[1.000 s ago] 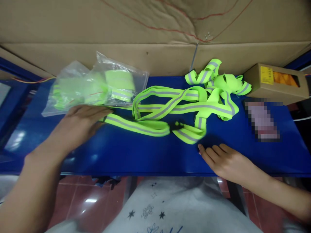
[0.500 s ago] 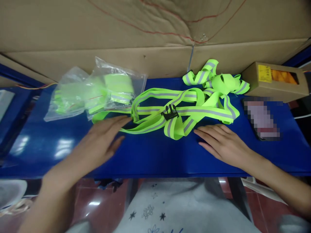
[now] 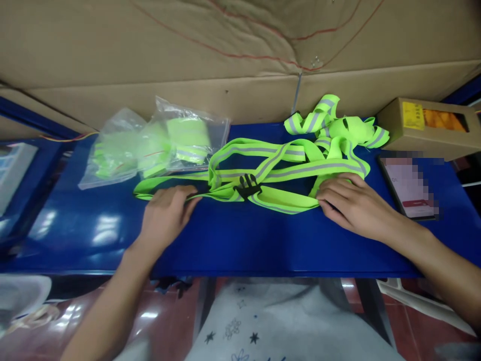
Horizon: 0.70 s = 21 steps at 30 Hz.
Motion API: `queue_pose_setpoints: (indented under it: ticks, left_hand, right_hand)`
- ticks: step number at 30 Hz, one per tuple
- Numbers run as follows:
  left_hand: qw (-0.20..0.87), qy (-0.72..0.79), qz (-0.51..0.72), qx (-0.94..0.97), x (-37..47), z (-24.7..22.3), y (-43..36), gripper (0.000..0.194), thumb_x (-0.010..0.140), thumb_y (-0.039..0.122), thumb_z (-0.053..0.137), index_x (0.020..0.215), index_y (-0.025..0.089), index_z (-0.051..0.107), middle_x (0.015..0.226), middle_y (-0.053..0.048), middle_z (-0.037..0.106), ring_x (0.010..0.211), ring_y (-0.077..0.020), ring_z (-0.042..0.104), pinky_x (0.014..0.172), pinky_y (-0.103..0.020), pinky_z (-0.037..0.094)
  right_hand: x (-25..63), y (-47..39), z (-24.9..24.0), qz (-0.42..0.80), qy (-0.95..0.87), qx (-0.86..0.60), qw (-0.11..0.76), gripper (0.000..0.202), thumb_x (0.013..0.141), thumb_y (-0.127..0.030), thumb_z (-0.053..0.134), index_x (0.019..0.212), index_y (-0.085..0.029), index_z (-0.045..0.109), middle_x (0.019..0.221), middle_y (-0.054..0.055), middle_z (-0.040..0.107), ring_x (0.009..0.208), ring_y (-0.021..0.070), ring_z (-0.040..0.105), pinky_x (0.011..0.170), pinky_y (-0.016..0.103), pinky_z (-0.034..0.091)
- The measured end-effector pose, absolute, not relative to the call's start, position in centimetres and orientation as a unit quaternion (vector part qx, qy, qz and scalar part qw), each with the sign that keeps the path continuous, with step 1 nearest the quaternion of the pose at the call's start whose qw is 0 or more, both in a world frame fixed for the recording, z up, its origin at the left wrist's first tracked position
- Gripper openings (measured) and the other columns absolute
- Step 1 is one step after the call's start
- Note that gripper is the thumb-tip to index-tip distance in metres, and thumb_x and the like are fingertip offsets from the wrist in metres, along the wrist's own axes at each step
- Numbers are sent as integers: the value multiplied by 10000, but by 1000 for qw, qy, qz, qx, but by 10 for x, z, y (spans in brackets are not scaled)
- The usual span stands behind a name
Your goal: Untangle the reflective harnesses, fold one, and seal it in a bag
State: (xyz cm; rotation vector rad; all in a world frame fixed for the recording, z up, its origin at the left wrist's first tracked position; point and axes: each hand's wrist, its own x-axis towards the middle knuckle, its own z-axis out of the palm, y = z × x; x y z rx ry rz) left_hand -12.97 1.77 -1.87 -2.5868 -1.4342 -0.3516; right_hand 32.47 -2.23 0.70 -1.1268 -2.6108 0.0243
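Left hand (image 3: 169, 210) and right hand (image 3: 347, 200) each have the fingers drawn in to the thumb, pinching the near side of a lime-green reflective strap (image 3: 285, 204) at two well-separated places. The strap lies in long, overlapping loops across the middle of the tabletop (image 3: 240, 240), a black buckle (image 3: 247, 186) on it between the hands. More of its loops cross just behind the buckle, crowding the space there.

Behind the left hand sit clear plastic bags (image 3: 220, 131) with folded lime-green webbing inside. At the far right stands a cardboard box (image 3: 398, 140), something orange showing through its window. A second strap bundle (image 3: 349, 129) is heaped just left of the box, against the back. Nearer, beyond the right hand, lies a phone (image 3: 398, 180), partly pixelated.

Compared with half a second ago, the right hand, then flat beside the strap, has closed on it; the near loop, curled before, is now stretched out toward that hand, and the buckle has shifted left and nearer the person.

A cardboard wall (image 3: 150, 40) with red string (image 3: 240, 54) across it rises behind. The tabletop is glossy blue, with bright reflections at left; below show reddish floor tiles (image 3: 408, 313) and a pale printed garment (image 3: 293, 321).
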Motion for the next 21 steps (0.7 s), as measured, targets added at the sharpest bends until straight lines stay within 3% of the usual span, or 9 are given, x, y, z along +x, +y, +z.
queue_pose_setpoints:
  ticks: [5,7,10,13,18,21]
  left_hand:
    - [60,-457,-89,-883,-116,-11,13,122,1050,283,520,1137,213,569,1048,-100,735,967,-295,707,884,-425,512]
    - [41,-463,-78,-882,-108,-2,6,204,1046,285,521,1228,200,554,1121,-128,713,1047,-323,691,923,-463,517]
    - [18,-461,-92,-882,-88,13,-10,395,1017,277,573,1397,211,486,1315,-168,644,1248,-365,625,1031,-524,497]
    - [-11,-418,-165,-893,-57,25,-18,535,977,235,634,1472,218,431,1376,-166,619,1315,-343,595,1094,-506,493]
    - [1,-327,-133,-935,0,22,-1,582,1011,217,575,1560,202,384,1544,-180,522,1373,-339,562,1107,-501,490]
    - [-3,-294,-64,-954,11,12,18,485,1038,197,519,1521,218,485,1550,-157,526,1368,-336,569,1094,-498,492]
  right_hand:
    - [320,-26,7,45,-909,-360,207,89,994,-125,557,974,-186,617,1074,100,727,1169,259,679,1081,438,469]
    - [317,-26,7,52,-909,-347,224,112,996,-97,545,1007,-192,603,1002,71,737,1074,226,704,1085,419,475]
    - [315,-24,7,43,-907,-350,230,127,1014,-101,529,1039,-202,601,852,15,711,825,188,682,945,368,515]
    - [314,-23,6,45,-908,-351,225,124,1039,-126,512,1048,-201,610,844,11,710,741,173,642,842,337,506]
    - [312,-28,-2,50,-916,-345,199,140,1067,-150,501,1080,-176,638,912,36,759,719,157,650,748,312,494]
    - [315,-30,-5,55,-912,-364,180,175,1076,-188,500,1094,-168,673,947,54,777,750,179,686,727,325,509]
